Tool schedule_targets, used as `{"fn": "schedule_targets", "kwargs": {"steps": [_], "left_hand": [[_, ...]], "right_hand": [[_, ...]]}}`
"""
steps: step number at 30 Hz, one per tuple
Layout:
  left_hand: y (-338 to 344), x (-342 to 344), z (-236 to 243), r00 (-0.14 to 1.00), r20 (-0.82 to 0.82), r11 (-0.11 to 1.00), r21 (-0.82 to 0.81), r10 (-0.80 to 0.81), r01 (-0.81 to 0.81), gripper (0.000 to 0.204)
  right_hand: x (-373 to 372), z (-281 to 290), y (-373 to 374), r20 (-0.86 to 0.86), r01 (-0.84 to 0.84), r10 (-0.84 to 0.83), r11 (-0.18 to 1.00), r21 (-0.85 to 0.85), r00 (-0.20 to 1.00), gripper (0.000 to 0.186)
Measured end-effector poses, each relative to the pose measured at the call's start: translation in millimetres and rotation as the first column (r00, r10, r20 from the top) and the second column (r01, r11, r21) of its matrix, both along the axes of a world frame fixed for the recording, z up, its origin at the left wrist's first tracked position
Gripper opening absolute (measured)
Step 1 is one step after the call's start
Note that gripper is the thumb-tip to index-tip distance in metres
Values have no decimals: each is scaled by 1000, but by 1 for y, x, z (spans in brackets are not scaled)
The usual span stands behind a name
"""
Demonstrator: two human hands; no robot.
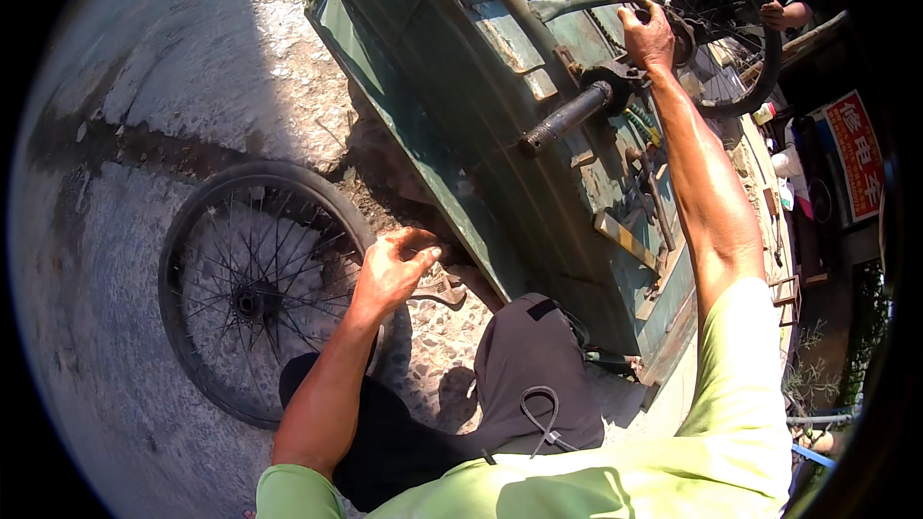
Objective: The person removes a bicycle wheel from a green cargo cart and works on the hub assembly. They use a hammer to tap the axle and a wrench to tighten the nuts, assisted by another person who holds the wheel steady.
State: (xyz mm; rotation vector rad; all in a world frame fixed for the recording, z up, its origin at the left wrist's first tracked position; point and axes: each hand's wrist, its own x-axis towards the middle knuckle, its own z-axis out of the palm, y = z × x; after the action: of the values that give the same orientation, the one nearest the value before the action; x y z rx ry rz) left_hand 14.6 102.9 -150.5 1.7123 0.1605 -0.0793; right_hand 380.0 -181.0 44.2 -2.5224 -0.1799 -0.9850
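Note:
Low in the centre my left hand (397, 269) hovers with bent fingers apart, nothing visible in them, near a metal wrench (439, 292) on the ground and beside a detached spoked wheel (248, 302). Up on the right, my right hand (650, 37) has its fingers closed at a thin green frame tube (584, 1) beside a hanging chain (596, 15); its grip is partly hidden. Below it a dark greasy axle shaft (565, 118) sticks out from the green metal body (433, 135) of an upturned cart.
Another wheel (761, 67) stands at upper right, with another person's hand (784, 14) at its tyre. Rusty bars and small items (654, 211) lie along the cart. A red sign (851, 154) stands at the right. Cracked concrete ground (144, 211) spreads on the left.

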Motion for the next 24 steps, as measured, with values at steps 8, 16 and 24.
{"fn": "schedule_targets", "kwargs": {"steps": [8,16,24], "left_hand": [[-45,14,-2,967,-94,967,-123,-236,224,34],[-61,17,-2,956,-15,954,-75,-293,291,31],[-59,19,-17,985,44,970,-169,-167,173,21]], "right_hand": [[-5,-2,5,11,55,-55,998,-3,998,54],[0,-7,1,45,41,-39,998,-52,998,54],[20,-14,-28,20,-62,62,998,-17,998,48]]}}
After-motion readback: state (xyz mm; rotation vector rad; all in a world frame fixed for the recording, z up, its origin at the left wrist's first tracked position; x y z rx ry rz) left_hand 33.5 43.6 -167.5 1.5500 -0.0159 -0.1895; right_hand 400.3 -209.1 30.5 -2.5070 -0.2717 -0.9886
